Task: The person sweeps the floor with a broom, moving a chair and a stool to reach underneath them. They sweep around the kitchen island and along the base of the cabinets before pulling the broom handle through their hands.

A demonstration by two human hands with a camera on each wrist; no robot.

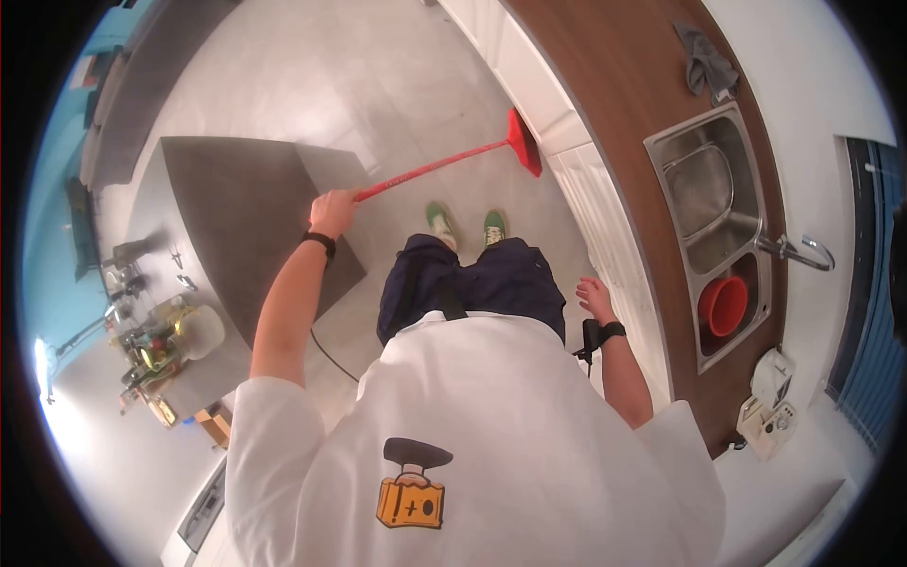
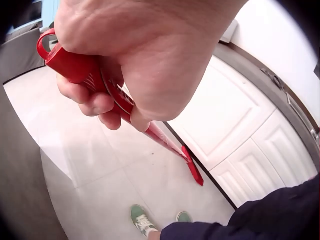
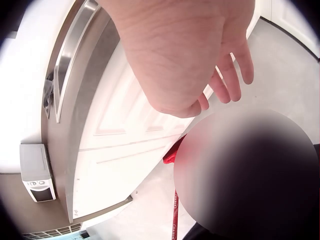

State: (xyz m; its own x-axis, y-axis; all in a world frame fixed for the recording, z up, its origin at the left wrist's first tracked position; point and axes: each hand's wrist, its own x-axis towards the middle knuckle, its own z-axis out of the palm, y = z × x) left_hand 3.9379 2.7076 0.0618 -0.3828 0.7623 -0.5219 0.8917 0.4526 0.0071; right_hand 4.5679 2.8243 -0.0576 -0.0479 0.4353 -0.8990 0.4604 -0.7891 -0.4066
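Note:
My left hand grips the top of a long red broom, fingers wrapped round the handle near its end. A red hanging loop sticks out past that hand in the left wrist view. The handle slants away over the floor to the broom's flared red head, which lies at the foot of the white cabinets. Beside the right hip hangs my right hand, holding nothing, its fingers loosely extended in the right wrist view. Part of the broom's head appears below it there, partly covered by a blurred round patch.
White cabinets run along the right under a brown countertop. Set into it is a steel sink with a red basin inside. A grey table stands on the left. Green shoes are on the pale floor.

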